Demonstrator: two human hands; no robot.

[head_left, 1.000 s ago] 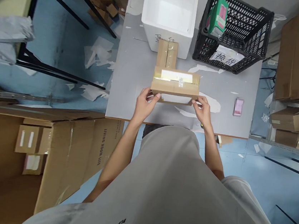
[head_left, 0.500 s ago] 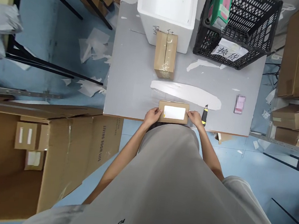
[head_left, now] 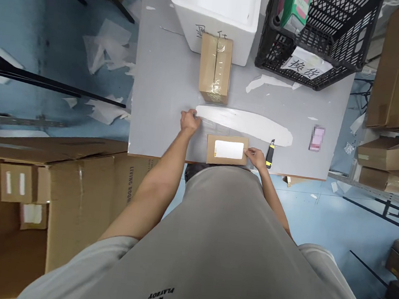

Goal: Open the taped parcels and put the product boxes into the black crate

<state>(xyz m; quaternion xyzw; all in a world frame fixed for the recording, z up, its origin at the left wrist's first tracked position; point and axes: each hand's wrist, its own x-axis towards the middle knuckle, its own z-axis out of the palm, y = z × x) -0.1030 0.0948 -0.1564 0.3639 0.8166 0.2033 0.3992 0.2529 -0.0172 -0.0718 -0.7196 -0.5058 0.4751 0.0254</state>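
A small cardboard box [head_left: 227,150] with a white label lies at the near edge of the grey table [head_left: 167,83]. My right hand [head_left: 255,157] rests against its right end, fingers curled on it. My left hand [head_left: 190,119] has closed on the left tip of a long white paper strip [head_left: 245,123] that lies across the table just beyond the box. A yellow-and-black utility knife [head_left: 269,153] lies right of my right hand. A second, taped cardboard box [head_left: 215,68] stands farther back.
A white foam box [head_left: 215,7] and a black plastic crate [head_left: 317,33] holding a green carton stand at the back. A small pink item [head_left: 317,138] lies at the right. Large cardboard boxes [head_left: 53,200] stand left of me. Paper scraps litter the blue floor.
The labelled box came down from in front of me onto the table's near edge. My left hand then left the box and moved up-left to the paper strip's end.
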